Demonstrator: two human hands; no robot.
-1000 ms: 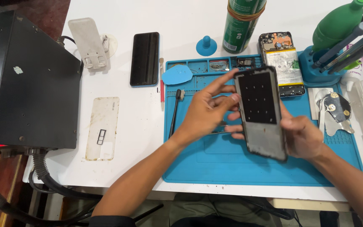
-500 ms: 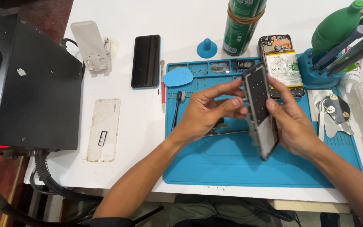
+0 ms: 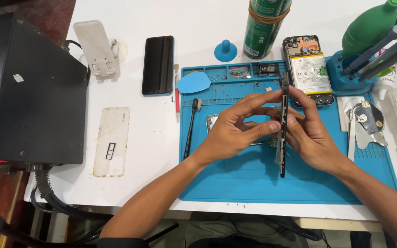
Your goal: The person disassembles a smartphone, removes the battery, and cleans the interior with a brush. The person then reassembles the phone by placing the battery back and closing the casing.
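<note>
Over the blue repair mat point(image 3: 253, 183), two hands pinched one phone frame point(image 3: 283, 138) edge-on.

Left hand point(image 3: 235, 131) and right hand point(image 3: 313, 135) closed their fingertips on the thin black frame from either side, holding it upright just above the mat's middle; bare mat lay open nearer the table edge. One opened phone point(image 3: 309, 71) with a white battery label lay far right, one black phone point(image 3: 158, 65) far left, one green can point(image 3: 265, 27) with a rubber band beyond the mat, one whitish back cover point(image 3: 112, 140) left.

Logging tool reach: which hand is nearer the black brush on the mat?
Left. The left hand is just right of the black brush; the right hand is farther right, beyond the phone frame.
</note>
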